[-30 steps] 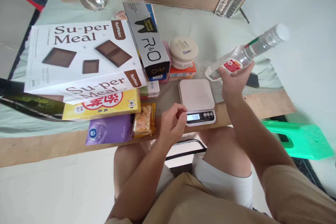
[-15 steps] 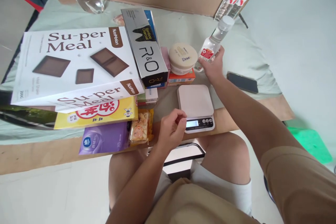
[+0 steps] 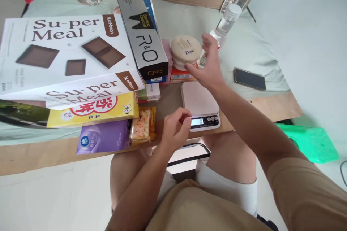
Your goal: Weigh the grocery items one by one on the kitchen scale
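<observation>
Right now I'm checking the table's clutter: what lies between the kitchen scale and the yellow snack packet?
In the head view, only bare brown tabletop lies between the kitchen scale and the yellow snack packet; the left hand hovers at its front edge.

Bottle (image 3: pixel 226 21) base behind right hand (image 3: pixel 207 66), perhaps standing

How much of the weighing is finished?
The clear bottle stands on the table beyond the right hand, which is open beside the Dove jar. The scale platform is bare; the left hand rests by its display. Many boxes remain, untouched.
</observation>
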`<state>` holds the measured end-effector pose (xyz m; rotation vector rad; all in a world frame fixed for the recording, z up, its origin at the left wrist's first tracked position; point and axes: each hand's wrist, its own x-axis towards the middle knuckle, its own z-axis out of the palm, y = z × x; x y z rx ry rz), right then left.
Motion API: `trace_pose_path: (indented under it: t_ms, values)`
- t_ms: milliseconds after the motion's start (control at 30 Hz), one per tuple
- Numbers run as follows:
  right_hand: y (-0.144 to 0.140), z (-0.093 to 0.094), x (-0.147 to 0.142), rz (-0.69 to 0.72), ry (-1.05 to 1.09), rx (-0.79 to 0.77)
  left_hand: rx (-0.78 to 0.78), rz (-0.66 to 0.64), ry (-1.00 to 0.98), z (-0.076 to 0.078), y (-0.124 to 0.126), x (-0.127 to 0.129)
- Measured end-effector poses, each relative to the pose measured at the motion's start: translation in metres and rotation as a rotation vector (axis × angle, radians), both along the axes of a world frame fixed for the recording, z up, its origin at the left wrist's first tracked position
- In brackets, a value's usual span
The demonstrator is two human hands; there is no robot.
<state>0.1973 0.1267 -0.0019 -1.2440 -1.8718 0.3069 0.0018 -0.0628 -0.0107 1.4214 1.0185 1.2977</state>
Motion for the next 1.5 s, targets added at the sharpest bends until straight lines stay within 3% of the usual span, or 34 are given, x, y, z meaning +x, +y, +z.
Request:
trace_pose_path:
  t_ms: [167, 367, 600, 733, 833, 1300, 1400, 1500]
  values:
    - [0.013, 0.000, -0.031, 0.018, 0.029, -0.141, 0.002, 0.010, -0.005, -0.003, 0.002, 0.001]
    - [0.000, -0.005, -0.008, 0.031, 0.068, -0.142, -0.008, 0.074, -0.045, -0.013, 0.004, 0.001]
    - [-0.079, -0.020, 0.010, 0.012, 0.214, 0.040, 0.060, 0.145, -0.044, -0.031, 0.014, 0.004]
    - [-0.125, -0.023, 0.004, 0.006, 0.217, 0.060, 0.117, 0.068, -0.026, -0.043, 0.017, 0.013]
    - [-0.141, -0.021, -0.002, 0.020, 0.162, 0.054, 0.121, 0.017, -0.004, -0.045, 0.016, 0.016]
    - [-0.146, -0.027, 0.019, -0.026, 0.085, -0.007, 0.105, -0.021, 0.241, -0.051, 0.016, 0.017]
    - [-0.143, -0.033, 0.027, 0.002, 0.163, -0.010, 0.124, -0.010, 0.244, -0.047, 0.013, 0.010]
    - [-0.138, -0.039, 0.034, -0.042, 0.323, 0.022, 0.199, 0.105, 0.180, -0.037, 0.009, 0.000]
